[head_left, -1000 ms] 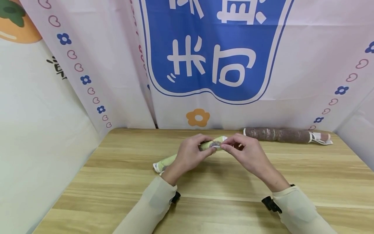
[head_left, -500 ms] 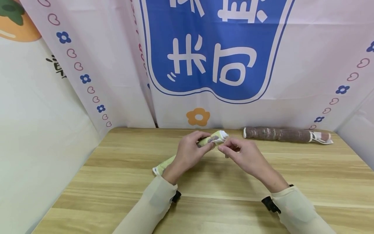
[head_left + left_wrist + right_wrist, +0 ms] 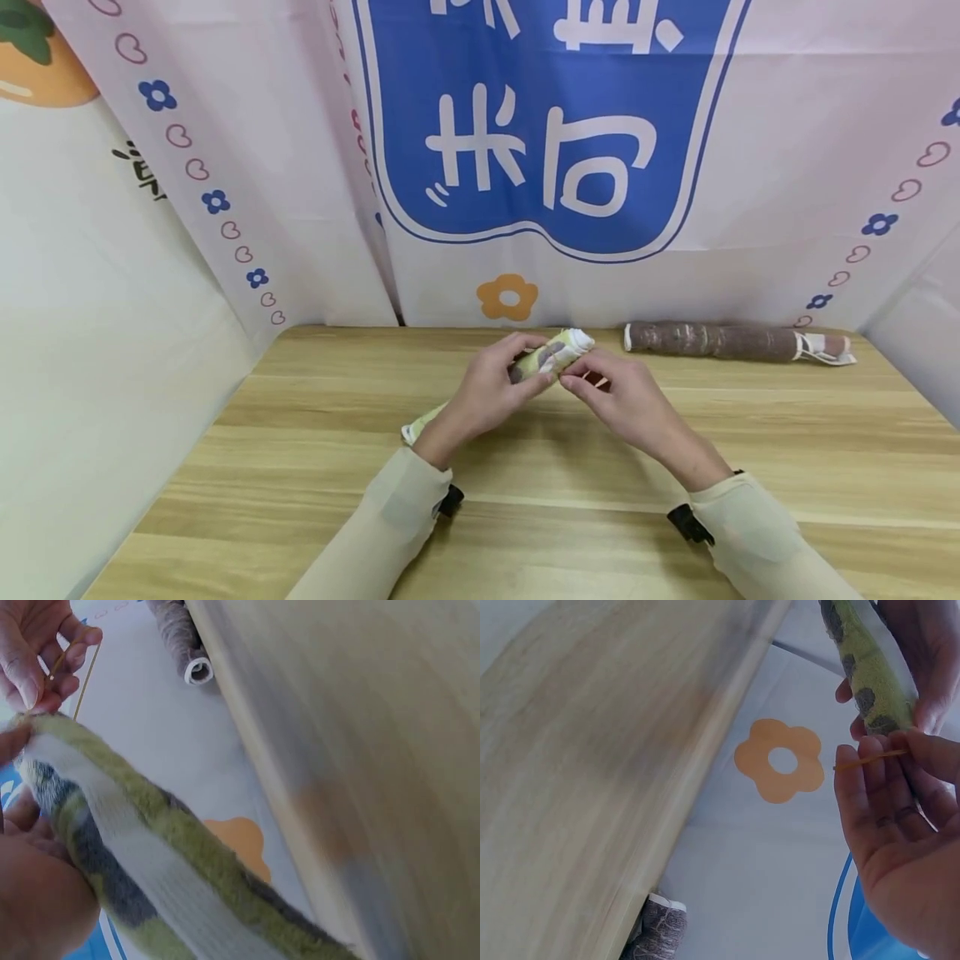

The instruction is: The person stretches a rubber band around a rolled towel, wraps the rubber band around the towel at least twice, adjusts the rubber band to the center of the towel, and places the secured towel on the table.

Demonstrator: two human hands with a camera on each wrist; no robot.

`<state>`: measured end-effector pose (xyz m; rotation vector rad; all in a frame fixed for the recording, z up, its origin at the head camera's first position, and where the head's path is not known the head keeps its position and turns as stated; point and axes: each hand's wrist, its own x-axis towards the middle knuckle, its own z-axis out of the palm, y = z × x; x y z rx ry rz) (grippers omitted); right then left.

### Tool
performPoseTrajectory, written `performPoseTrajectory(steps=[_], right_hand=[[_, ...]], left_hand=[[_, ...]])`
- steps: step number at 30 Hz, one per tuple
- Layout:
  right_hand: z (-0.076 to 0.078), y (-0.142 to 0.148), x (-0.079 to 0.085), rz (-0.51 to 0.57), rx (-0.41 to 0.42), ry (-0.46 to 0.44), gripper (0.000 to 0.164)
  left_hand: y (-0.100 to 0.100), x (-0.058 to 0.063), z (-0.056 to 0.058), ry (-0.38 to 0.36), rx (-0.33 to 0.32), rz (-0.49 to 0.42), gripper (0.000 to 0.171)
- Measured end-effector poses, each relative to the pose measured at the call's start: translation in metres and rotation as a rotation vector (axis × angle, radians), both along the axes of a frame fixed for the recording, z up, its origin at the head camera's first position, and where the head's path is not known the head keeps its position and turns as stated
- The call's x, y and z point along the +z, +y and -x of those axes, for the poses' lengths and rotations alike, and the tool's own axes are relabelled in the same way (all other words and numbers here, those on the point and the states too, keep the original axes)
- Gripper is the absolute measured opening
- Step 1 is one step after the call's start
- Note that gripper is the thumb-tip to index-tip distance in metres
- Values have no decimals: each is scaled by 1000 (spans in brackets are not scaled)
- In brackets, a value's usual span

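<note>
My left hand (image 3: 491, 387) grips a rolled towel (image 3: 558, 353), yellow-green with grey patches and a white edge, near its far right end. That end is tilted up towards the back; the near left end shows beyond my wrist. Close against the raised end is my right hand (image 3: 626, 396). Its thumb and fingers pinch a thin orange rubber band (image 3: 881, 757), stretched across the fingers in the right wrist view. In the left wrist view the towel's white edge strip (image 3: 142, 847) runs along the roll, and the rubber band (image 3: 67, 656) crosses the right fingers.
A second rolled towel (image 3: 720, 342), brown with white edging, lies along the back right of the wooden table (image 3: 562, 517). Behind the table hangs a white printed cloth (image 3: 787, 167) with a blue panel. Another pale cloth (image 3: 112, 333) covers the left side.
My right hand has let go of the towel's white edge, dropped slightly, then come back against the roll's end. The roll's far end has risen and turned towards the back in my left hand.
</note>
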<state>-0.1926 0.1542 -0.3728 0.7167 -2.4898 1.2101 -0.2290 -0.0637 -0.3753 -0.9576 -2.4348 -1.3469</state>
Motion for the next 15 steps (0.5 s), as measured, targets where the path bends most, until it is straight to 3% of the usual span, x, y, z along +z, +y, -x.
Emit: performPoseTrajectory(steps=[5,10,15], right_hand=[[0,0,0,-1,-13,9,5],[-2,3,4,-7,-55,1,8],[-1,10,7,5,-87,-30,14]], left_hand=[[-2,-1,1,-67,-33,-98,39],[-6,-1,5,-32,15,-160,31],[-9,3,6,-8,39,-154,27]])
